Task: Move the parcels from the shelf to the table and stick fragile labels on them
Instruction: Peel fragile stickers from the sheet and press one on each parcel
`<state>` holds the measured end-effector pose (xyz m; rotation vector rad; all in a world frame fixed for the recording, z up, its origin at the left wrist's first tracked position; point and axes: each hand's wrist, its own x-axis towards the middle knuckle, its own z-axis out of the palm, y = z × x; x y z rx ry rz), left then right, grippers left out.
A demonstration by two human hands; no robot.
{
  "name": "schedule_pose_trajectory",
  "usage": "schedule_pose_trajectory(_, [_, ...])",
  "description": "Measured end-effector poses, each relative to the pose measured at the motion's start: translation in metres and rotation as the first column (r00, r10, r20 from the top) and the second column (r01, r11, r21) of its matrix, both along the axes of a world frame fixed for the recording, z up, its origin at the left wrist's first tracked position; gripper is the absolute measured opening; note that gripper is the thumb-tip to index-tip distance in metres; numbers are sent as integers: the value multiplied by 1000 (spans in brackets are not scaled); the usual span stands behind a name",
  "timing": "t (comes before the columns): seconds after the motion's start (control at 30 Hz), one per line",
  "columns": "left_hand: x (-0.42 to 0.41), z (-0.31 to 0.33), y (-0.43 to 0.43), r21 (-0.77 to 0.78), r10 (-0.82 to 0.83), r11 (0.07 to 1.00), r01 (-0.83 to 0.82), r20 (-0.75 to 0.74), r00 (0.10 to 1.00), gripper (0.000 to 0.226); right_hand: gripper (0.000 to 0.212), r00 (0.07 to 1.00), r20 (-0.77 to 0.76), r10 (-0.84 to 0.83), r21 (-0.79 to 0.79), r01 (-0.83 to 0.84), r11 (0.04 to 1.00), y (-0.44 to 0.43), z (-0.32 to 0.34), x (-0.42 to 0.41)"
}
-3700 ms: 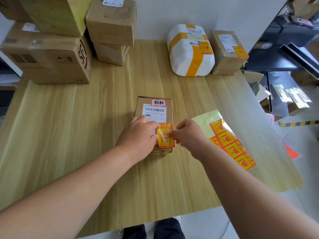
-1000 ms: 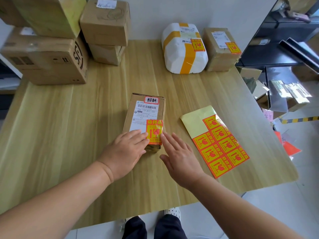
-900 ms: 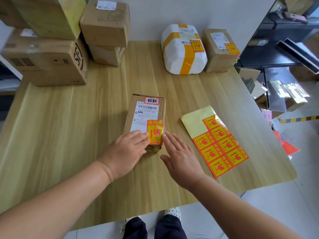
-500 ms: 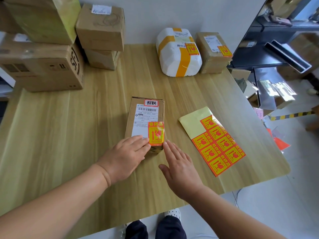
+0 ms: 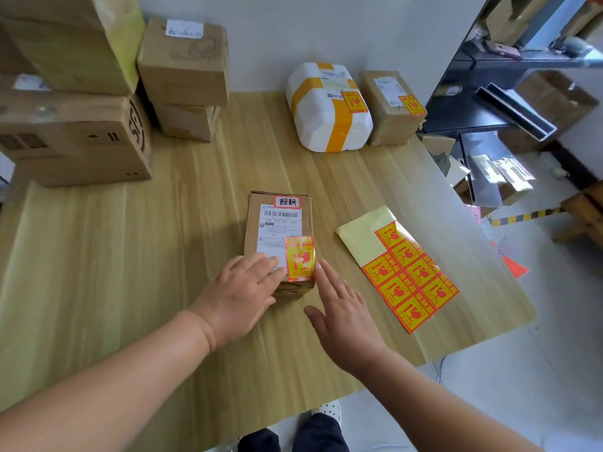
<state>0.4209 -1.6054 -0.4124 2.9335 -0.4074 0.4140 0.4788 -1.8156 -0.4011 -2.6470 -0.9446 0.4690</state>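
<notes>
Parcel (image 5: 279,223): small brown carton, flat on the table (image 5: 130,256) near its middle, long side running away from the person. White slip (image 5: 277,228) on top, with a red-bordered handwritten tag (image 5: 287,201) at the far edge.

Fragile label (image 5: 299,258): red and yellow, glossy, a little wrinkled. It is stuck on the parcel's top at the near right corner, overlapping the slip's corner.

Left hand (image 5: 239,296): palm down, fingers straight. Fingertips rest on the near end of the parcel, on the slip, just left of the fragile label.

Right hand (image 5: 342,316): flat, fingers straight and close together, thumb out. It is palm down over the table, just right of the parcel's near corner. Fingertips reach the fragile label's right edge; contact cannot be told.

Label sheet (image 5: 404,272): yellow backing, lies on the table right of the parcel, apart from it. Far left part bare, the rest filled with labels.

Far edge of table: white parcel (image 5: 329,109) with orange tape, and a brown parcel (image 5: 390,109) just beside it. Each bears a red-and-yellow label.

Far left: cartons (image 5: 75,138) stacked.

Right of table: dark shelf (image 5: 489,109) with more boxes.
</notes>
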Motion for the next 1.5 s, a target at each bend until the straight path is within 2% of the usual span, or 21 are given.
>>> schedule_pose_trajectory(0.07, [0, 1, 3, 8, 18, 1000, -17, -62, 998, 46, 67, 999, -42, 4, -20, -5, 1000, 3, 2, 3])
schedule_pose_trajectory(0.2, [2, 4, 5, -3, 6, 1000, -7, -52, 999, 35, 66, 995, -97, -14, 8, 15, 1000, 7, 6, 6])
schedule_pose_trajectory(0.3, [7, 10, 6, -40, 7, 999, -11, -92, 996, 41, 66, 993, -113, -17, 44, 22, 999, 13, 8, 16])
schedule_pose_trajectory(0.5, [13, 18, 8, -79, 45, 995, -54, -122, 992, 37, 65, 991, -129, 28, 78, -18, 997, 21, 6, 31])
schedule_pose_trajectory(0.63, [19, 16, 10, -88, 126, 986, -140, -149, 981, 31, 84, 991, -112, 78, 30, -75, 997, 26, 5, 53])
schedule_pose_trajectory(0.7, [22, 13, 12, -62, 169, 982, -181, -162, 972, 19, 97, 987, -99, 123, -5, -124, 992, 28, 4, 58])
schedule_pose_trajectory(0.8, [27, 15, 11, -63, 189, 976, -207, -222, 957, 26, 97, 986, -104, 133, 14, -133, 991, 23, 2, 62])
schedule_pose_trajectory(1.0, [29, 19, 5, -69, 224, 967, -246, -230, 947, 29, 97, 978, -138, 157, 3, -158, 987, 11, -2, 56])
schedule_pose_trajectory(1.13, [28, 22, 3, -96, 249, 954, -283, -268, 931, 32, 93, 977, -195, 88, 28, -85, 996, 14, -1, 48])
schedule_pose_trajectory(1.23, [28, 28, 0, -216, 360, 849, -482, -431, 828, 56, 92, 969, -236, 72, 5, -73, 997, 11, -1, 35])
schedule_pose_trajectory(1.3, [29, 33, -4, -257, 448, 699, -667, -570, 689, 78, 89, 961, -265, 76, 5, -77, 997, 12, -3, 31])
schedule_pose_trajectory(1.37, [31, 35, -7, -296, 480, 512, -807, -680, 554, 90, 81, 960, -272, 60, 30, -53, 998, 16, -4, 33])
schedule_pose_trajectory(1.43, [34, 34, -9, -328, 433, 361, -873, -770, 468, 86, 75, 963, -265, 43, 56, -29, 998, 22, 1, 36])
schedule_pose_trajectory(1.5, [37, 35, -12, -388, 380, 276, -879, -797, 470, 74, 74, 963, -266, 31, 94, -6, 996, 28, 7, 39])
